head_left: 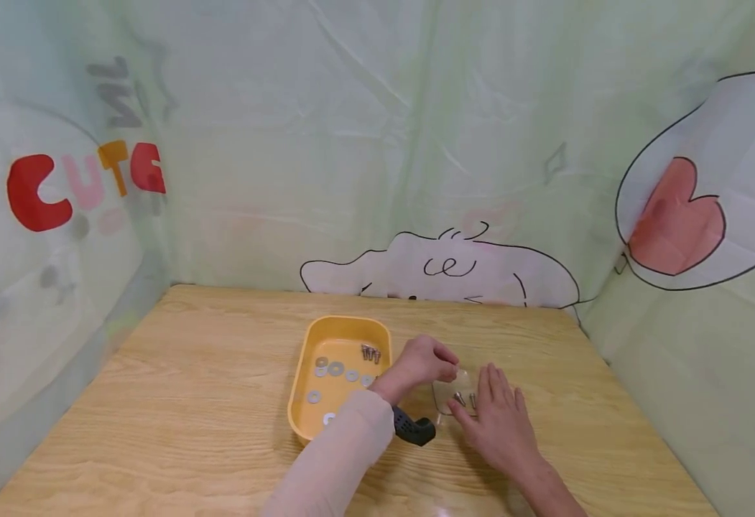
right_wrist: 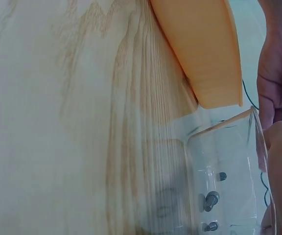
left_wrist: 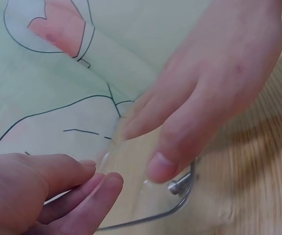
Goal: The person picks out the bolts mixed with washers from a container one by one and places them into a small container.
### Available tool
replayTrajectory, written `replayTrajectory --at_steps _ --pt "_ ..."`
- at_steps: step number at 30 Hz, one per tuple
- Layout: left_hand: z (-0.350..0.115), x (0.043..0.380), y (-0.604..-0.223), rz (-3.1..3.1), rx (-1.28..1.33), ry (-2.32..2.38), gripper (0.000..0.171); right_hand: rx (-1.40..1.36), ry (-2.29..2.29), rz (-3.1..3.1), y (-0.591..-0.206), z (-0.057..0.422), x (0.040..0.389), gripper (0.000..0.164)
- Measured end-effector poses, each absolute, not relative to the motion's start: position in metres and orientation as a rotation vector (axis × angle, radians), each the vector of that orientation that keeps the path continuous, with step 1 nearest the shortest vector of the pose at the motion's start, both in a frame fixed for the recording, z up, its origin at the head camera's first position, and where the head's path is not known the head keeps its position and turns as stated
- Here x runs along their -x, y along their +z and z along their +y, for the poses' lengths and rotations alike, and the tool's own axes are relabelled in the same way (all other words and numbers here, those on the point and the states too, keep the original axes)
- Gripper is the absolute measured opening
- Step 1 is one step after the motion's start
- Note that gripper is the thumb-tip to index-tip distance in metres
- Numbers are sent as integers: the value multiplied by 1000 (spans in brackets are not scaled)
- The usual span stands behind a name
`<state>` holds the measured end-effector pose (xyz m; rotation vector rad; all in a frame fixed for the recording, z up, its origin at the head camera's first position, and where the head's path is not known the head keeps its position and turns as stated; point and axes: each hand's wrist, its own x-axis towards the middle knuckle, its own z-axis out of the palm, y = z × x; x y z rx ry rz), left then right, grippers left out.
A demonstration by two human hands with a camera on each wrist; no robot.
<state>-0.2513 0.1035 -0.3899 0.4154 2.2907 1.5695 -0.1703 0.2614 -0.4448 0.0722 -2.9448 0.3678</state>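
Observation:
A small clear plastic box (head_left: 443,406) stands on the table with several metal screws (right_wrist: 211,200) inside. My left hand (head_left: 421,361) reaches across to the box's left rear rim, thumb and fingertips close together. A thin pale sliver shows between them in the left wrist view, too little to tell what it is. My right hand (head_left: 498,424) rests along the box's right side, fingers straight, with the thumb near its front by a screw (left_wrist: 179,184). Left of the box is a yellow tray (head_left: 296,402) holding flat washers (head_left: 336,368) and, at its rear right, a few screws (head_left: 371,352).
A black strap-like piece (head_left: 414,429) at my left wrist hangs beside the tray's right front. The wooden table (head_left: 177,402) extends around the tray and box. Printed curtains (head_left: 274,143) enclose its back and sides.

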Motion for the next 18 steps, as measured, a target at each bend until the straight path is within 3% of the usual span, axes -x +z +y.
replayTrajectory --at_steps 18 --pt "71 261 -388 2236 -364 1654 18 -104 346 -2912 -428 252 168 94"
